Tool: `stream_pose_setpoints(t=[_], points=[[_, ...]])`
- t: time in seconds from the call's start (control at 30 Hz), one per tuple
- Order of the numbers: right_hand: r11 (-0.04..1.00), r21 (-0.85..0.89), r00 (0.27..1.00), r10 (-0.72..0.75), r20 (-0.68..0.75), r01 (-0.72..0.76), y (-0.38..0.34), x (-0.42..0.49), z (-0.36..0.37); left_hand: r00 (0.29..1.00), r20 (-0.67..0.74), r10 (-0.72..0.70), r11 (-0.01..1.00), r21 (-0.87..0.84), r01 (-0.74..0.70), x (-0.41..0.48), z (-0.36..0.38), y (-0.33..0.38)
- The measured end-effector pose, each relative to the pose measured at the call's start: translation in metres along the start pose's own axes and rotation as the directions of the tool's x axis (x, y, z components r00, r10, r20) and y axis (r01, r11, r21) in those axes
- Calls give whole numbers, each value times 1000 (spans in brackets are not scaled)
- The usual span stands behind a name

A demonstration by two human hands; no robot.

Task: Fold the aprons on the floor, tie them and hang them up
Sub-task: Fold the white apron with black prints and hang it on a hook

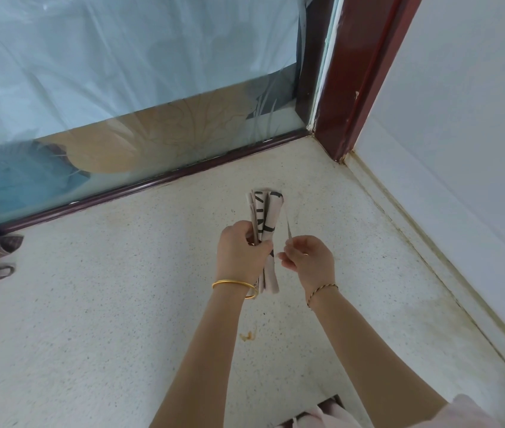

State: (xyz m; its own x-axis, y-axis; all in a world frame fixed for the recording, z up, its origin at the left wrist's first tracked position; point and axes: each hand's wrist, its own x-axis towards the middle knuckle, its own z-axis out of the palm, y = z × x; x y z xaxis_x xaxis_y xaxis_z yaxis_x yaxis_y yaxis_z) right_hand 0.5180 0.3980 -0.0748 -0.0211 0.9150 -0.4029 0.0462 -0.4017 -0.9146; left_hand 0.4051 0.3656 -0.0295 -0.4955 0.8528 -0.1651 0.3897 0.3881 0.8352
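Head view: apron (265,213) folded narrow; pink, black-marked.

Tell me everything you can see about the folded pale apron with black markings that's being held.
The pale pink fabric apron with black brush-like markings is folded into a narrow, layered bundle, held over the speckled floor. The left hand grips its middle, so both ends stick out beyond the fingers. A thin matching strap runs from near its far end down to the right hand, which pinches it.
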Motion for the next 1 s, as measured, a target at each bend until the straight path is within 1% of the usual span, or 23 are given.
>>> stream_pose_setpoints(t=[0.07,0.23,0.3,0.4,0.63,0.87,0.93,1.0], points=[[999,28,1000,23,-4,-23,1,2,0,1000,5,7,1000,12,-7,-1,-2,2],[997,53,999,50,19,-51,-1,0,2,1000,9,1,1000,-27,0,-3,-3,7],[999,23,999,25,31,-26,-1,-2,2,1000,-4,-1,999,-37,1,-3,-3,8],[996,-79,999,-42,17,44,-1,-3,-1,1000,-15,-12,998,-56,12,-4,-4,7],[998,-24,998,-63,23,64,-1,-4,-2,1000,-22,2,999,-38,-3,-2,-4,8],[995,-60,996,-82,38,84,0,-3,1,999,-15,29,999,14,-29,-3,-3,7],[998,-20,997,-59,45,60,-1,-1,1,1000,-11,29,999,21,-28,-3,-3,6],[997,82,996,-16,82,10,-2,-1,3,1000,-3,25,1000,5,-25,-4,-3,6]])
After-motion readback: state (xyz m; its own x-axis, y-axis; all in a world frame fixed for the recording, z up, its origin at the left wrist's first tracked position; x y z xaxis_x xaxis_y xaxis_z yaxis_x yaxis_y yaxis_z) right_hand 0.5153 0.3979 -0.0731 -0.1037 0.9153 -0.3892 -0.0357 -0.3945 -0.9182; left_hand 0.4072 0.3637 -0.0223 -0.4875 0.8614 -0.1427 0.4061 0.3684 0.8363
